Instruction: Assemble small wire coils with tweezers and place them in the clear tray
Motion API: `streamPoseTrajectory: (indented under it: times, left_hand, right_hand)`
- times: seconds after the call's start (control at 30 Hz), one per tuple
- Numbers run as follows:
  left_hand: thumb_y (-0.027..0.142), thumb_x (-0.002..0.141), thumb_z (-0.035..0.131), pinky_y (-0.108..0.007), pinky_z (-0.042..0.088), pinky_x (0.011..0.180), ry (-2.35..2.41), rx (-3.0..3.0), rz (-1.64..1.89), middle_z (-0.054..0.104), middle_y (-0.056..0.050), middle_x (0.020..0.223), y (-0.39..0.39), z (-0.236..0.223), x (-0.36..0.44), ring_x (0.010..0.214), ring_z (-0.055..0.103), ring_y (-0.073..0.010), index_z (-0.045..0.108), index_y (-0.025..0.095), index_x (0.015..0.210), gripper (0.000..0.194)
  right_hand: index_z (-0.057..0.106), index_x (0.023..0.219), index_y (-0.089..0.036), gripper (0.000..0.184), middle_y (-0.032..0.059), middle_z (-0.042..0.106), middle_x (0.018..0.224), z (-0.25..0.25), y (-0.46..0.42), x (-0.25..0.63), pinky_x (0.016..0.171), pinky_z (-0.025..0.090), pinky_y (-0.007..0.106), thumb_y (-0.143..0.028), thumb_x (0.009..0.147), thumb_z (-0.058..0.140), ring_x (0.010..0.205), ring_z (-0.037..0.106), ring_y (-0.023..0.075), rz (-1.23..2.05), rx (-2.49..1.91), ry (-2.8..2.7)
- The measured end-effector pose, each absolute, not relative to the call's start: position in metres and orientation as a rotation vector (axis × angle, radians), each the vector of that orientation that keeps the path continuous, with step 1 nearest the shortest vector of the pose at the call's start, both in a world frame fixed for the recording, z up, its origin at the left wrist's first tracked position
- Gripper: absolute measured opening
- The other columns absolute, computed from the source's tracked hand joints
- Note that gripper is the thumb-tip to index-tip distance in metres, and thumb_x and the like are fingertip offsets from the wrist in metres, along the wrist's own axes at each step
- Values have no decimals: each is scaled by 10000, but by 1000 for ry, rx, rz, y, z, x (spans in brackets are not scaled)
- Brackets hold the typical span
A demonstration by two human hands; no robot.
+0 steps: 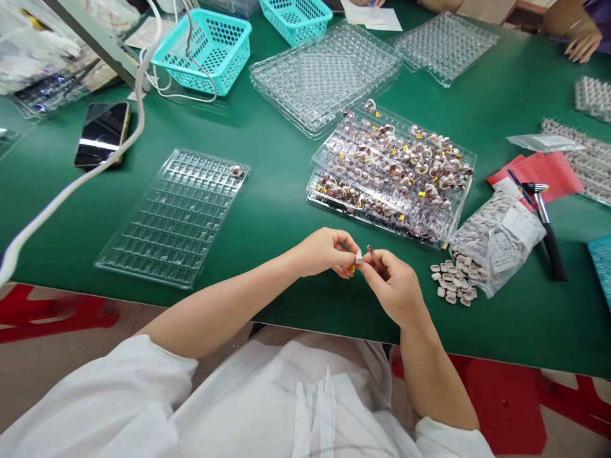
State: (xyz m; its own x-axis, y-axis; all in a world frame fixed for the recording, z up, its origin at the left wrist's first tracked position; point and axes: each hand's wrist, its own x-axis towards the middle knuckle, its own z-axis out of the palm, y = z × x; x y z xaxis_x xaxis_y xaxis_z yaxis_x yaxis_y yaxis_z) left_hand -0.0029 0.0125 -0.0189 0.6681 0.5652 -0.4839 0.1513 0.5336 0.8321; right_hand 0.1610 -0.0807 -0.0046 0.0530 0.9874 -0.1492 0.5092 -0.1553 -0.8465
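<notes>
Just above the table's near edge, my two hands meet over a small whitish ring-shaped part (359, 257) with a yellow tab at its lower side. My left hand (327, 252) pinches this part between thumb and fingers. From the other side, the fingertips of my right hand (395, 286) close on it too. A thin brownish strip (372, 252) sticks up between my right fingers; I cannot tell what it is. Beyond my hands, stacked clear trays (316, 186) carry many similar parts with yellow tabs. To the right lies a loose pile of small beige pieces (453, 280).
A clear slotted tray (165, 219) at left holds one part (236, 171) in its corner. Rightward are a plastic bag (506, 222) of beige pieces, a hammer (548, 235) and red sheets (548, 175). A phone (102, 134), turquoise baskets (205, 51) and a co-worker's hand (583, 39) lie farther off.
</notes>
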Motion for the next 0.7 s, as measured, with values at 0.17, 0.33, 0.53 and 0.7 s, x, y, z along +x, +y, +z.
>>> streamPoseTrajectory:
  times: [0.17, 0.33, 0.53, 0.7]
  left_hand:
    - [197, 733, 730, -236, 565, 581, 879, 1145, 382, 673, -13, 600, 7, -22, -1, 546, 642, -110, 696, 112, 821, 127]
    - [263, 785, 694, -274, 584, 712, 806, 1189, 376, 742, -53, 776, 5, -19, -2, 683, 692, -142, 742, 120, 944, 219]
    - [219, 772, 695, -331, 574, 837, 789, 1239, 427, 760, -62, 945, 0, -17, -2, 850, 714, -194, 721, 147, 1039, 278]
    - [227, 760, 717, -337, 578, 799, 806, 1318, 506, 748, -42, 858, -3, -19, -1, 809, 717, -190, 634, 160, 993, 257]
  right_hand:
    - [625, 877, -186, 219, -10, 529, 673, -7, -80, 162, 503, 329, 237, -396, 896, 562, 559, 416, 110, 1099, -1707, -1400]
    - [633, 899, -178, 238, -12, 544, 654, -9, -80, 164, 479, 321, 230, -407, 891, 567, 526, 401, 103, 1114, -1712, -1306]
    - [640, 898, -184, 223, 14, 624, 744, -10, -78, 167, 524, 367, 235, -398, 892, 575, 590, 486, 116, 1076, -1711, -1256]
    - [643, 903, -179, 235, 43, 664, 812, -13, -78, 167, 567, 407, 248, -406, 884, 583, 661, 551, 143, 1063, -1704, -1237]
